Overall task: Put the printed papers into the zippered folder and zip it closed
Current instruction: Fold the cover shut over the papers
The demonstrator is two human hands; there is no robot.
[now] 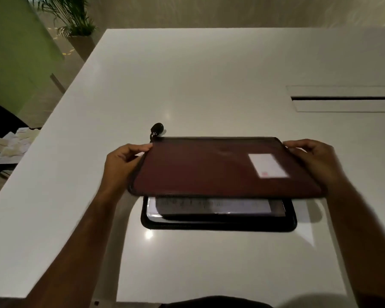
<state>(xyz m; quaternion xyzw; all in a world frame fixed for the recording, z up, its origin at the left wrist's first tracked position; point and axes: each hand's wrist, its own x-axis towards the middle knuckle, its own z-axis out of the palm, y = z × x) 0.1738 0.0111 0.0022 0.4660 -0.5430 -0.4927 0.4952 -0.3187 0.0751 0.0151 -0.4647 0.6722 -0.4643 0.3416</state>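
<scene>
A dark red zippered folder (209,172) with a black zipper edge lies on the white table (187,85), its upper cover raised off the lower half. A white label sits on the cover near its right side. The printed papers (211,206) show in the gap between cover and lower half, lying inside the folder. My left hand (123,160) grips the cover's far left corner. My right hand (313,156) grips its far right corner. A black zipper pull with a cord (157,128) rests on the table behind the left corner.
A long cable slot (345,98) is cut into the table at the far right. Off the table's left edge, loose paper slips (13,143) lie on a dark chair. A potted plant (73,21) stands on the floor at the far left.
</scene>
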